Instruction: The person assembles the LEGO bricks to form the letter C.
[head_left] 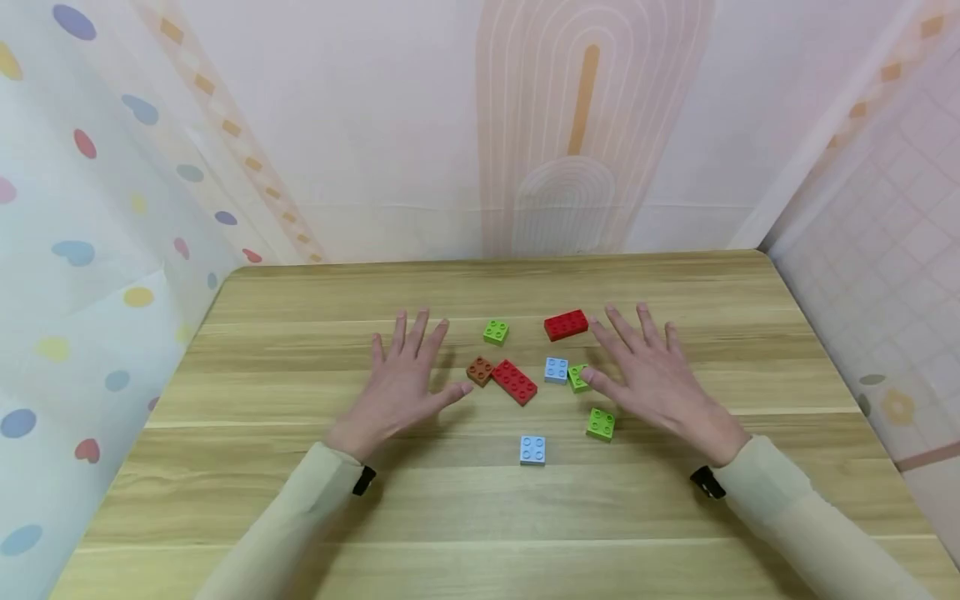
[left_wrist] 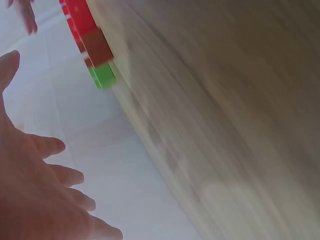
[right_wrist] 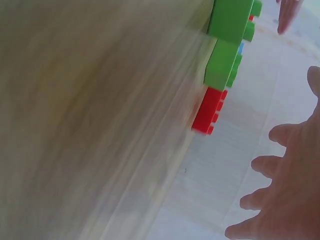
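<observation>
Wide and empty, the left hand (head_left: 397,385) and the right hand (head_left: 660,382) are held above the table (head_left: 450,512), loose bricks (head_left: 514,382) scattered mostly between them, so a ready pause is seemingly being kept, a lower, narrower grasp called for should one be lifted.

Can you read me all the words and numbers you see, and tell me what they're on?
There are none I can read.
Blocks: no readable letters; any tiny marks on the studs are too small to tell.
Patterned wall covering: just shapes, no words.
</observation>
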